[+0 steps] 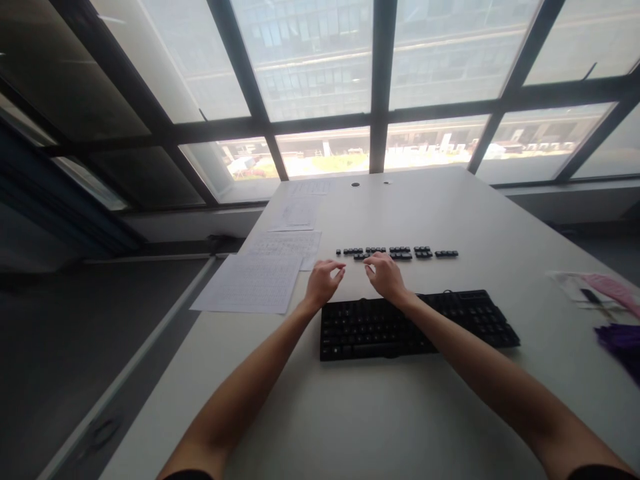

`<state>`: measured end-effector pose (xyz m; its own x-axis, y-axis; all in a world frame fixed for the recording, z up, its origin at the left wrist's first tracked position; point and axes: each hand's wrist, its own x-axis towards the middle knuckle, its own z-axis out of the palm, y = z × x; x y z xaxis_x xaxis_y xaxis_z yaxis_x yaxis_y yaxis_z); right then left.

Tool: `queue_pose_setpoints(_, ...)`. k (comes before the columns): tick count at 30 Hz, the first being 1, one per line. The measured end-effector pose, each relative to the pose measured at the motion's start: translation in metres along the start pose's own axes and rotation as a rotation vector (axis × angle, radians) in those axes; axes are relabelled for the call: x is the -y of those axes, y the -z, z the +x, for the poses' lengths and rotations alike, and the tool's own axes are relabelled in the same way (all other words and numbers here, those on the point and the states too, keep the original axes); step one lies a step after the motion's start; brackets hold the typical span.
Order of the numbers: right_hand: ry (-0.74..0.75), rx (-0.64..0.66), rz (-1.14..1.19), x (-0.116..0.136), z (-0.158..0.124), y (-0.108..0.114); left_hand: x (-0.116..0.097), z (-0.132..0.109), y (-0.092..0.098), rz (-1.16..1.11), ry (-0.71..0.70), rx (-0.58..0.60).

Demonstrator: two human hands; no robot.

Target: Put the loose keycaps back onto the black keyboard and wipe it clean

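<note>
My left hand [324,283] hovers over the white table left of the keyboard's top edge. Its thumb and index finger curve toward each other with a small gap, and nothing shows between them. My right hand [386,275] reaches over the keyboard [373,328], its curved thumb and index finger slightly apart beside the nearer row of black keycaps [400,256]. Whether those fingertips touch a keycap, I cannot tell. Behind lies a farther row of keycaps [353,251], set in small groups. My right forearm covers part of the keyboard.
Printed paper sheets [250,283] lie along the left side of the table [400,413]. At the right edge are a pink item [607,288] in clear wrapping, a dark slim object [593,297] and a purple item [620,343]. Large windows [320,60] stand behind.
</note>
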<state>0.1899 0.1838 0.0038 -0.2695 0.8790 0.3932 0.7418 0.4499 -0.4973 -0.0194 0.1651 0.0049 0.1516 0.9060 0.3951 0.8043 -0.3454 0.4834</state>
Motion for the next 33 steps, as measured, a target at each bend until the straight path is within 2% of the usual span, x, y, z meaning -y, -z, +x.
queue_pose_setpoints(3,0.019,0.047,-0.179,-0.010,0.029,-0.006,0.002,0.035,-0.020,0.053,0.008,0.024)
queue_pose_setpoints(7,0.071,0.100,-0.284,-0.014,0.046,-0.018,-0.001,0.059,-0.039,0.097,0.003,0.063)
queue_pose_setpoints(14,0.121,0.129,-0.270,-0.022,0.053,-0.029,-0.001,0.069,-0.049,0.124,-0.025,0.133)
queue_pose_setpoints(21,0.147,0.124,-0.210,-0.018,0.053,-0.027,0.001,0.068,-0.046,0.056,0.028,0.123)
queue_pose_setpoints(24,0.128,0.080,-0.171,-0.013,0.043,-0.018,-0.001,0.058,-0.032,0.017,0.061,0.086)
queue_pose_setpoints(26,0.111,0.041,-0.103,-0.008,0.027,-0.009,-0.006,0.042,-0.017,-0.008,0.069,0.060)
queue_pose_setpoints(30,0.064,-0.001,0.329,0.004,-0.025,0.007,-0.025,-0.009,0.012,-0.155,0.045,0.016)
queue_pose_setpoints(33,0.056,0.021,0.522,0.013,-0.063,0.012,-0.040,-0.047,0.022,-0.274,0.015,0.067)
